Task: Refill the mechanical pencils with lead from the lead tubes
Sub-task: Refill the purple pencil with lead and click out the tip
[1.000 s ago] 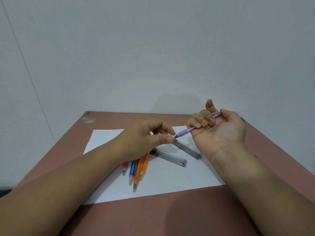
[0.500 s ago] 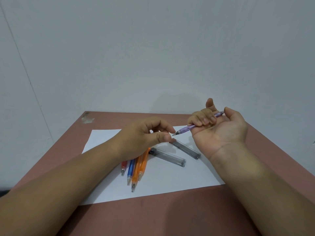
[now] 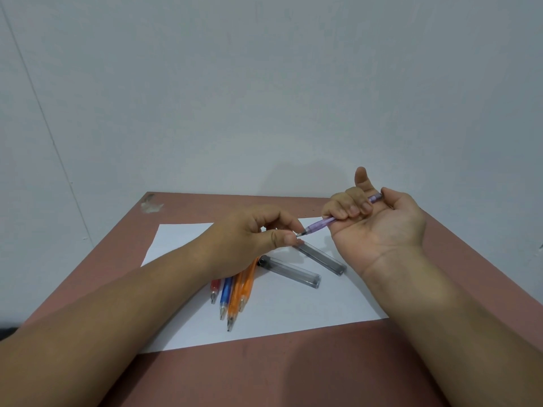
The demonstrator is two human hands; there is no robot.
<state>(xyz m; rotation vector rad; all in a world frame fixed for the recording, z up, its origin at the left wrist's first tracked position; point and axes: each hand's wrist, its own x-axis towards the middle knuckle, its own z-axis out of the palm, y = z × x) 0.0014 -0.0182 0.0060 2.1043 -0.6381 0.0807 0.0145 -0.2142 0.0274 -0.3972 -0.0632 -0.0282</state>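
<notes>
Pencils (image 3: 232, 292), red, blue and two orange, lie fanned on paper (image 3: 182, 239) beneath the left hand (image 3: 249, 239), whose thumb and forefinger are pinched together at the purple pencil (image 3: 320, 224) tip; whether a lead is between them cannot be told. Lead would be brittle and thin, so grip lightly near the tip. Two lead tubes (image 3: 289, 271) lie below, between both hands. The right hand (image 3: 373, 221), palm up, curls its fingers round the light, slick barrel.

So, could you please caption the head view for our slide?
Right hand grips purple mechanical pencil; left hand pinches at its tip above white paper sheet.
</notes>
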